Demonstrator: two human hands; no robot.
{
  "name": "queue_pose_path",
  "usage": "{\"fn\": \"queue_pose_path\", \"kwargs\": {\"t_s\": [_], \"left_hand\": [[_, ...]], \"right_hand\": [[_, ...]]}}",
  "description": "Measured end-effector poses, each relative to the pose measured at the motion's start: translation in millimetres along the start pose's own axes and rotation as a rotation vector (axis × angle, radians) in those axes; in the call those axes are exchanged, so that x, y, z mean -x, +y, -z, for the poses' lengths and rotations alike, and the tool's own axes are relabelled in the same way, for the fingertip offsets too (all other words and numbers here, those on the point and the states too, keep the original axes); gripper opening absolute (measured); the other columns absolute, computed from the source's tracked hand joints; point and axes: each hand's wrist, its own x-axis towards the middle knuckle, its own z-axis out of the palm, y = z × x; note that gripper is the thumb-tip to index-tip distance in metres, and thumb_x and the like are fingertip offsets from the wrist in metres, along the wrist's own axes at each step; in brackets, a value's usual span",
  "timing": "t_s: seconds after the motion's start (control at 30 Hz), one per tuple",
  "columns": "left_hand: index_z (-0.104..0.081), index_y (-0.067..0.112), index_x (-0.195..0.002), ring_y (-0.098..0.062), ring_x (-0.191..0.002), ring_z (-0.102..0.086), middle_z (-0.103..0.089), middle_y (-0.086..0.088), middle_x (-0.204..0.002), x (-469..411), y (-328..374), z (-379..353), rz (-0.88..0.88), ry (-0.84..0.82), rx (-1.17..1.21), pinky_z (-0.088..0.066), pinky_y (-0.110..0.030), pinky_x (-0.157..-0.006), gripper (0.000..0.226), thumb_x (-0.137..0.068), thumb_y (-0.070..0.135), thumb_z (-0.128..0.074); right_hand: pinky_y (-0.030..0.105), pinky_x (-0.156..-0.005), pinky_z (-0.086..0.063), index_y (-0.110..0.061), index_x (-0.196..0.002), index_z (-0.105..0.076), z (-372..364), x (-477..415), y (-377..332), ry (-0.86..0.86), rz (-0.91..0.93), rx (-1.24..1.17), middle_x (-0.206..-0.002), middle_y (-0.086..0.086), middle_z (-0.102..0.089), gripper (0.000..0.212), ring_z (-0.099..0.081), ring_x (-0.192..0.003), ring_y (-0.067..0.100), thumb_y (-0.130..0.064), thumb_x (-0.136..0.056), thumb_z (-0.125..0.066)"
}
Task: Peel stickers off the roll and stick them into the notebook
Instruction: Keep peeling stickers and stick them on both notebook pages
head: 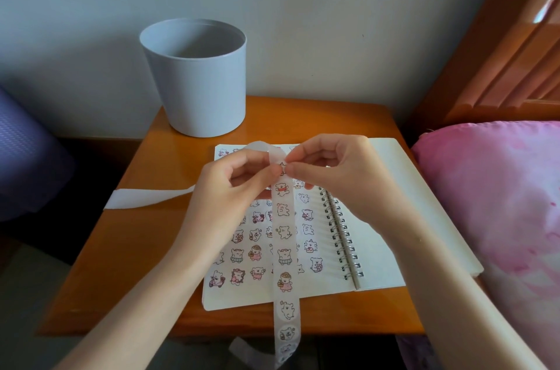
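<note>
Two hands on the job, both working at one spot above the notebook (pixel 391 218). The left hand (pixel 236 187) pinches the sticker strip (pixel 285 254) where its liner folds back. The right hand (pixel 336 178) has thumb and forefinger closed on the strip just beside that fold, apparently on a sticker edge, though the contact is too small to confirm.

The strip hangs toward 6 o'clock, across the left page and off the table (pixel 136 263) edge. The roll itself is not in view. The spent liner (pixel 145 196) arcs over the left hand and trails off toward 9 o'clock. A grey bin (pixel 197 84) stands at 11 o'clock from the notebook.

Step, my read: peel in progress, sticker not yet free.

The left page is packed with bear stickers, while the right page at 3 o'clock is blank.

Next move needs:
- the left hand holding the liner taut
- the right hand lifting the sticker clean off without curling it
- placing it in a gap or on the blank page, then pressing it flat
</note>
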Motion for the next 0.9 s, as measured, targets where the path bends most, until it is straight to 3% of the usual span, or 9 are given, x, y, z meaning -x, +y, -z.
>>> {"fn": "queue_pose_path", "kwargs": {"t_s": [0.2,0.47,0.73,0.9], "left_hand": [[-0.071,0.012,-0.094,-0.007,-0.075,-0.071,-0.074,0.001,-0.083,0,1,-1,-0.008,-0.01,0.005,-0.05,-0.009,-0.061,0.013,-0.081,0.013,-0.067],[-0.071,0.019,-0.091,-0.001,-0.074,-0.069,-0.074,0.008,-0.08,2,1,-4,0.02,0.036,-0.019,-0.046,-0.004,-0.058,0.011,-0.088,0.021,-0.061],[-0.071,0.014,-0.091,-0.011,-0.072,-0.072,-0.075,0.001,-0.078,-1,-5,-2,0.107,0.022,-0.014,-0.058,-0.019,-0.062,0.012,-0.088,0.019,-0.061],[-0.07,0.012,-0.091,-0.013,-0.072,-0.072,-0.075,0.001,-0.077,-2,-6,0,0.167,0.018,0.043,-0.059,-0.021,-0.063,0.013,-0.09,0.019,-0.059]], "right_hand": [[0.022,-0.063,-0.055,-0.019,-0.078,-0.071,-1,-1,2,0.01,-0.036,-0.018,-0.075,-0.002,-0.072,0.007,-0.067,-0.068,0.013,-0.019,-0.075,-0.077],[0.012,-0.056,-0.045,-0.02,-0.077,-0.07,-2,0,4,0.017,0.011,0.088,-0.072,-0.01,-0.067,0.005,-0.056,-0.061,0.002,-0.018,-0.078,-0.075],[0.01,-0.062,-0.037,-0.038,-0.075,-0.062,2,-1,4,-0.034,0.068,0.338,-0.096,-0.019,-0.057,0.01,-0.055,-0.081,0.001,-0.034,-0.079,-0.07],[0.006,-0.051,-0.038,-0.018,-0.084,-0.07,11,-3,-3,-0.066,0.067,0.139,-0.08,-0.012,-0.066,0.006,-0.053,-0.058,-0.009,-0.023,-0.081,-0.07]]}}
